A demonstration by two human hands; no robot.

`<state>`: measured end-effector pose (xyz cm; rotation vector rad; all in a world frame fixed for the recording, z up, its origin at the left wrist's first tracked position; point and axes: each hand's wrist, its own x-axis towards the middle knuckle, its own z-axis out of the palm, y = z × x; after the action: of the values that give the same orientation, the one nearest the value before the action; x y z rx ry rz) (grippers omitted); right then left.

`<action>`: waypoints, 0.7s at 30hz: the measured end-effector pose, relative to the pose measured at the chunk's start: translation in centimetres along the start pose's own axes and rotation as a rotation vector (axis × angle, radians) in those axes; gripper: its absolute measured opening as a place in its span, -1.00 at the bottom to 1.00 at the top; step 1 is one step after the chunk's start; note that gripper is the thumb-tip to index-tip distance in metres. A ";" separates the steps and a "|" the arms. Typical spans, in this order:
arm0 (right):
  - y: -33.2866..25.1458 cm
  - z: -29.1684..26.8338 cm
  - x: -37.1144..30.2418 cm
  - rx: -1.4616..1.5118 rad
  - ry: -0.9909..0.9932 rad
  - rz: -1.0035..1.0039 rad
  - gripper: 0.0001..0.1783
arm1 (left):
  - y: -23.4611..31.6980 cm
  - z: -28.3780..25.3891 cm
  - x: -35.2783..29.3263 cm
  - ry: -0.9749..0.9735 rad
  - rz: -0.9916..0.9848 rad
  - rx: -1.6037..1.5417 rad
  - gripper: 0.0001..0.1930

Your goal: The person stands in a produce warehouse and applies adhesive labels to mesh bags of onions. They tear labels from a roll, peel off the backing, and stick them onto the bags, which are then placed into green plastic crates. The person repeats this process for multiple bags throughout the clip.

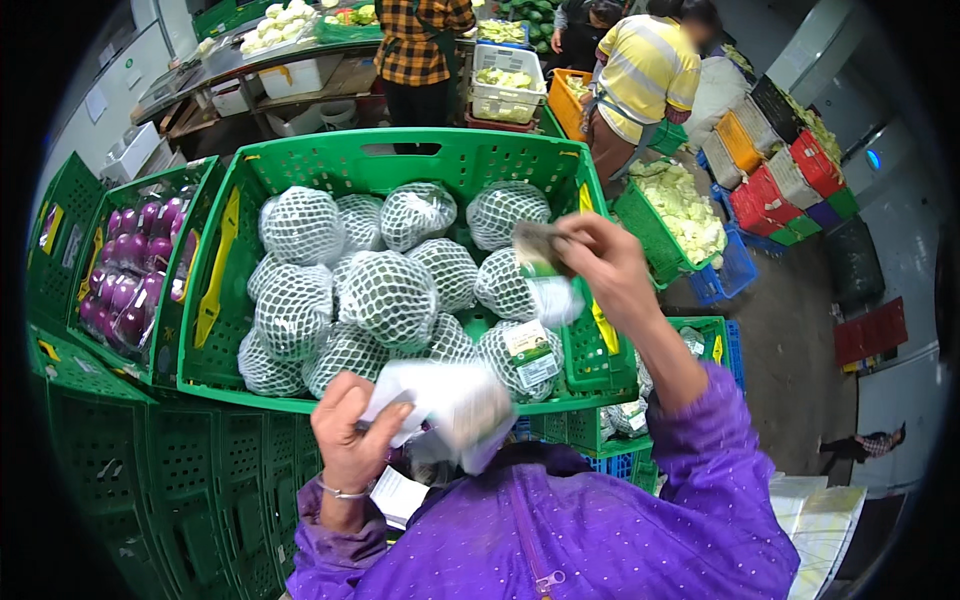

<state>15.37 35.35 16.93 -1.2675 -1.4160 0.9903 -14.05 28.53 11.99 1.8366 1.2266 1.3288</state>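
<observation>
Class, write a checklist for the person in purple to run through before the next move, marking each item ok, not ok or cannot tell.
1. Left hand gripping the white sheets: ok.
2. Right hand pinching a small slip: ok, though the slip is blurred.
3. Slip pressed against a pack: cannot tell, the blur hides contact.
4. Netted packs inside the green crate: ok.
5. Label on the near-right pack: ok, it faces up.
6. Label showing on every pack: not ok, most show none.
</observation>
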 end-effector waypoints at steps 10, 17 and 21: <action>10.9 -0.3 5.0 -1.110 -0.332 0.187 -0.49 | 1.1 -1.9 1.9 -0.090 0.496 0.184 -0.61; -1.0 8.1 -2.7 0.091 -0.698 -0.162 -0.40 | 1.5 -0.1 1.2 0.177 0.052 -0.141 -0.88; -2.8 9.1 -4.5 -0.016 -0.527 -0.247 -0.70 | 1.6 0.4 3.6 0.086 0.175 0.055 -0.87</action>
<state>5.92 30.77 17.15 -0.8407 -1.9307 1.1907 -12.77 31.08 14.70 1.9819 1.1789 1.4951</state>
